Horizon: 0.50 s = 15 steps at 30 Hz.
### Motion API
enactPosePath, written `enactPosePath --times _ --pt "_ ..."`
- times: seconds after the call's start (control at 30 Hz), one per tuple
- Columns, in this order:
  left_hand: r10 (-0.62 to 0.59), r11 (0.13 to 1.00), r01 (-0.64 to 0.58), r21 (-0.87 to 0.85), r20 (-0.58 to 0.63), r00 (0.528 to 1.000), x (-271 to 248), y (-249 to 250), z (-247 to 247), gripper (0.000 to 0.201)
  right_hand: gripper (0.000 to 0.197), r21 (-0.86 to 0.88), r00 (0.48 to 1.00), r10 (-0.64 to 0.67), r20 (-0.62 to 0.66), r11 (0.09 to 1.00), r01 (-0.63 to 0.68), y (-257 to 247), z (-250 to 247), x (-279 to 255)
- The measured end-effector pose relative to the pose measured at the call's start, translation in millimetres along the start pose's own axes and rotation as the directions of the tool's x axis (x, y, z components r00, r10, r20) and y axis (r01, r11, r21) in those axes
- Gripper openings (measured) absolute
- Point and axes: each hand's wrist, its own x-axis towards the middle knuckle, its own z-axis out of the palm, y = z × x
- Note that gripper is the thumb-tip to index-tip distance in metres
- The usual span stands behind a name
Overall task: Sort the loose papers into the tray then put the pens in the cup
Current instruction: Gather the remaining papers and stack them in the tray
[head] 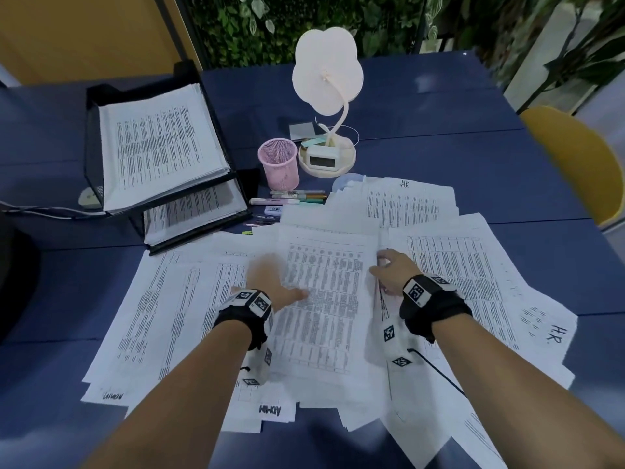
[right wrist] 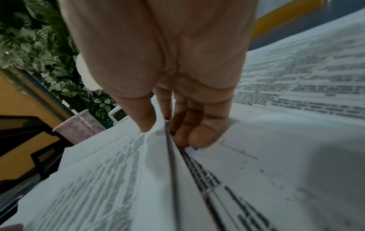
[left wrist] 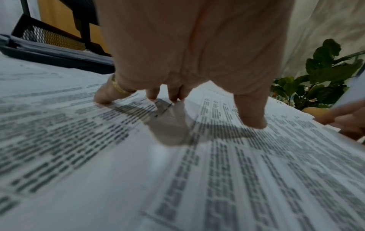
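Loose printed papers (head: 473, 272) lie fanned over the blue table, some marked "ADMIN" or "H.R.". My left hand (head: 280, 282) presses flat with spread fingers on the top sheet (head: 324, 316); in the left wrist view its fingertips (left wrist: 254, 123) touch the print. My right hand (head: 380, 264) pinches the right edge of a thin sheaf (right wrist: 169, 156), thumb on top and fingers (right wrist: 197, 137) beneath. A black two-tier tray (head: 91, 130) holding papers stands at the back left. Beside it is an empty pink mesh cup (head: 279, 162), with pens (head: 294, 196) lying in front of it.
A flower-shaped desk lamp (head: 326, 72) with a small clock (head: 323, 159) on its base stands behind the cup. A yellow chair (head: 575, 164) is at the right table edge. A cable (head: 40, 211) runs left of the tray. Foliage fills the wall behind.
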Motion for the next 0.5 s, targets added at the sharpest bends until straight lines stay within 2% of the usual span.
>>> enactPosePath --times 0.07,0.1,0.17,0.23,0.3,0.4,0.5 --pt "-0.021 0.999 0.02 -0.031 -0.019 1.0 4.7 -2.7 5.5 0.124 0.03 -0.073 0.994 -0.013 -0.112 0.997 0.004 4.1 -7.3 3.5" --pt "-0.027 0.999 0.026 -0.024 -0.024 0.999 6.2 -2.4 7.6 0.124 0.03 -0.123 0.985 0.014 -0.174 0.992 -0.036 7.1 -13.7 5.6" --pt "-0.039 0.999 0.039 0.006 -0.012 0.999 7.5 2.2 8.1 0.118 0.027 -0.262 0.959 0.096 -0.268 0.95 -0.168 14.4 -29.2 10.6" --pt "-0.077 0.996 0.076 0.042 0.013 0.997 7.4 11.4 1.9 0.11 0.036 -0.327 0.926 0.195 -0.323 0.895 -0.303 22.6 -45.5 16.2" --pt "-0.134 0.988 0.132 0.076 0.026 0.991 7.9 24.8 -5.1 0.104 0.047 -0.343 0.899 0.256 -0.355 0.859 -0.381 30.8 -58.3 20.3" --pt "-0.209 0.973 0.205 0.104 0.028 0.978 12.0 46.8 -6.6 0.111 0.057 -0.332 0.852 0.329 -0.406 0.816 -0.473 41.6 -72.7 25.1" --pt "-0.292 0.948 0.285 0.138 0.03 0.956 14.7 63.2 -5.7 0.115 0.086 -0.164 0.8 0.436 -0.411 0.828 -0.536 55.8 -86.3 25.8"
